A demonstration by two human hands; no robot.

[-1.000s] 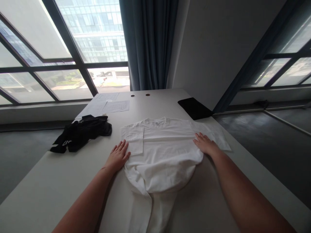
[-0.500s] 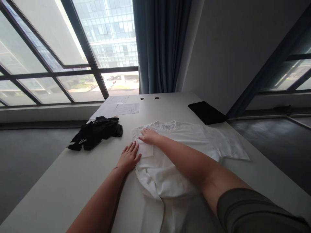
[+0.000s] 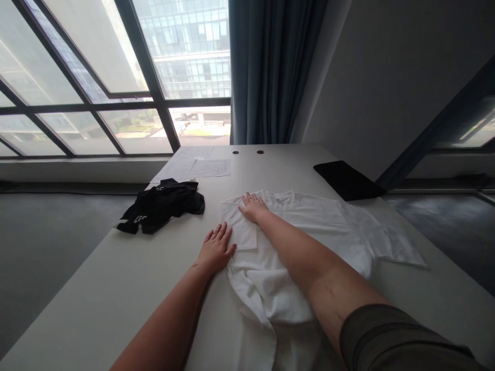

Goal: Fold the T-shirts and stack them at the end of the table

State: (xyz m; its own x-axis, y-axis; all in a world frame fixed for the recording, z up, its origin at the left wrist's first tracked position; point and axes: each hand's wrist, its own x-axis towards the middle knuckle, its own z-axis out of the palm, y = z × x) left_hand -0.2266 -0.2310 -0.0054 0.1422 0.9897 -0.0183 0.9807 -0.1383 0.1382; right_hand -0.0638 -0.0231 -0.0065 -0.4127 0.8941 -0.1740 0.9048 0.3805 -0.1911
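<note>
Shirt [image 3: 320, 221] lies rumpled on the desk [image 3: 276, 172], right of a black garment [image 3: 164, 206]; left hand [image 3: 216, 250] rests at the shirt's left edge, right hand [image 3: 254, 207] on its folded sleeve [image 3: 245, 237] (fingers [image 3: 221, 233] of both outstretched, flat).

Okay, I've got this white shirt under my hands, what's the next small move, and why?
I'd probably bring the right hand over to the right sleeve and fold it inward: that sleeve lies spread outward, while the left sleeve is folded in over the shirt, with the left hand at its edge.
</note>
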